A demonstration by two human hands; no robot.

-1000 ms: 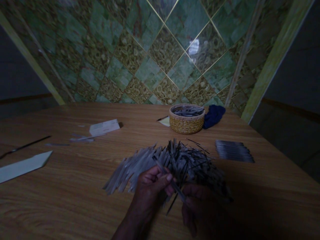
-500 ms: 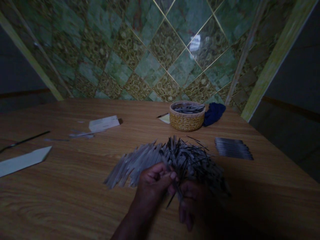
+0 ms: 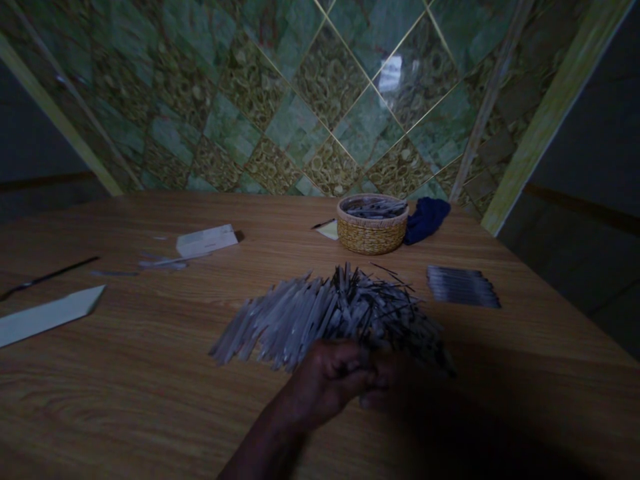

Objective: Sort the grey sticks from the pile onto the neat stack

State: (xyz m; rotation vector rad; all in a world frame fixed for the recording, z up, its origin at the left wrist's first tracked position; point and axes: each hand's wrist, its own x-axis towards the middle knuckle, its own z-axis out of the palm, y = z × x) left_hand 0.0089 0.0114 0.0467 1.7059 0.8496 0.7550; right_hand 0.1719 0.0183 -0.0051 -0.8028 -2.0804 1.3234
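My left hand [image 3: 333,379] is closed, its fingers curled and pressed together. Against its fingertips sits my right hand [image 3: 387,380], also closed and largely lost in shadow. Whatever is pinched between the two hands is hidden. Just beyond them a large pile [image 3: 280,320] lies on the table, with translucent greyish strips fanned out on its left side. On the right side of the pile, thin dark sticks [image 3: 385,307] are mixed with more of these strips.
Behind the pile stands a round woven basket [image 3: 373,237] full of similar strips, beside a dark blue cloth [image 3: 427,220]. A neat row of wrapped sticks [image 3: 463,287] lies to the right. Leftward are a white box [image 3: 207,240], a pale flat strip [image 3: 50,313] and a thin black rod [image 3: 50,277].
The narrow strip that showed upright between my hands is no longer visible. My hands have come together, and the left has shifted slightly right and closed further.
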